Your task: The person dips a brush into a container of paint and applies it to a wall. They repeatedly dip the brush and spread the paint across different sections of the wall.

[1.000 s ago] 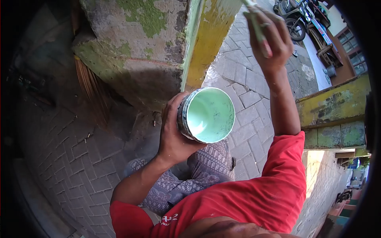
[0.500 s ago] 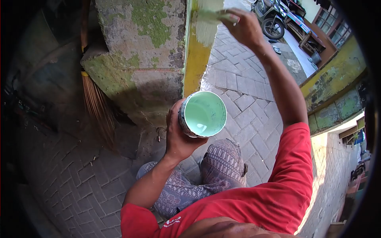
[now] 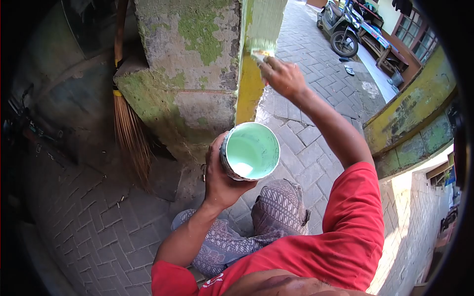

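Observation:
My left hand point(image 3: 220, 180) is wrapped round a round can point(image 3: 266, 143) of pale green paint, held upright with its open top facing me. Up and to the right, my right hand point(image 3: 284, 76) grips a paintbrush point(image 3: 260, 55), its bristles against the narrow side face of the wall pillar point(image 3: 249, 91). Around and above the bristles that face is pale green; below them it is yellow. Part of the brush handle is hidden by my fingers.
A broom point(image 3: 129, 130) leans left of the pillar's rough, peeling front point(image 3: 192, 49). A motorcycle point(image 3: 344, 37) and a bench point(image 3: 382, 44) stand at the upper right. Grey paving point(image 3: 316, 143) runs beneath, and a low yellow-green wall point(image 3: 414, 113) is at the right.
My right hand and the brush have moved down along the pillar face. The can remains in my left hand, and the view has shifted slightly.

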A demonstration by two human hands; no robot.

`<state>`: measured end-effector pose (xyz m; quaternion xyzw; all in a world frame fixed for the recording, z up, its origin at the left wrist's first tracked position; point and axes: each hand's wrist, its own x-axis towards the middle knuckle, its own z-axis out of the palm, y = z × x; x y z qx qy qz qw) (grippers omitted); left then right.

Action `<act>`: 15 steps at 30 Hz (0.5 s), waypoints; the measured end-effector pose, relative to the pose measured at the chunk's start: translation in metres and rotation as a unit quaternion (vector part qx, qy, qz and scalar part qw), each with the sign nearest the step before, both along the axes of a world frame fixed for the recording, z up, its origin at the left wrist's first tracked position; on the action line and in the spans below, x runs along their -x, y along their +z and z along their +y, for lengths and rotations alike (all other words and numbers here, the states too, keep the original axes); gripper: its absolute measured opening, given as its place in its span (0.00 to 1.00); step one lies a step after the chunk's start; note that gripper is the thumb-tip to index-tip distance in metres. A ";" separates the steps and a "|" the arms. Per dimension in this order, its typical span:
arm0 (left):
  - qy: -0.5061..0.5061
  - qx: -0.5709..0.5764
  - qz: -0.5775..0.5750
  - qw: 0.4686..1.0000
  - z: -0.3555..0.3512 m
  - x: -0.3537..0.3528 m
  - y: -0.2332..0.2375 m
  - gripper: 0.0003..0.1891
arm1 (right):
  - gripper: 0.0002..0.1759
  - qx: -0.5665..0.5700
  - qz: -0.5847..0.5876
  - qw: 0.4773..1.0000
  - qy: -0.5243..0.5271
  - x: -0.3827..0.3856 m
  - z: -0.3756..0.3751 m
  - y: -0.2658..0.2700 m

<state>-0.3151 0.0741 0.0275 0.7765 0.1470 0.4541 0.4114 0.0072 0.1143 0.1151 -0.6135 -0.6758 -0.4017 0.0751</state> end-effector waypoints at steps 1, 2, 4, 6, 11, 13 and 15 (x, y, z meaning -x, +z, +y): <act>-0.001 -0.001 0.001 1.000 -0.001 0.000 -0.001 0.59 | 0.11 0.003 0.035 0.999 0.009 0.003 -0.006 -0.008; 0.002 -0.007 0.000 1.000 -0.001 0.000 -0.001 0.60 | 0.10 0.005 0.068 0.997 0.018 0.010 -0.011 -0.006; 0.006 -0.014 -0.001 1.000 -0.002 -0.001 -0.001 0.60 | 0.10 0.006 0.136 0.990 0.029 0.006 -0.007 0.022; 0.010 -0.007 0.009 1.000 -0.002 -0.003 0.000 0.59 | 0.10 -0.023 0.205 0.977 0.051 0.000 -0.001 0.067; 0.000 0.027 -0.007 1.000 -0.002 -0.013 -0.005 0.57 | 0.09 -0.177 0.141 0.970 0.094 -0.014 0.013 0.204; -0.005 0.058 -0.012 0.998 -0.002 -0.014 -0.006 0.56 | 0.11 -0.250 0.117 0.955 0.106 0.004 0.006 0.240; -0.007 0.053 -0.016 0.998 0.001 -0.015 -0.006 0.56 | 0.09 -0.288 0.036 0.953 0.082 0.009 0.006 0.243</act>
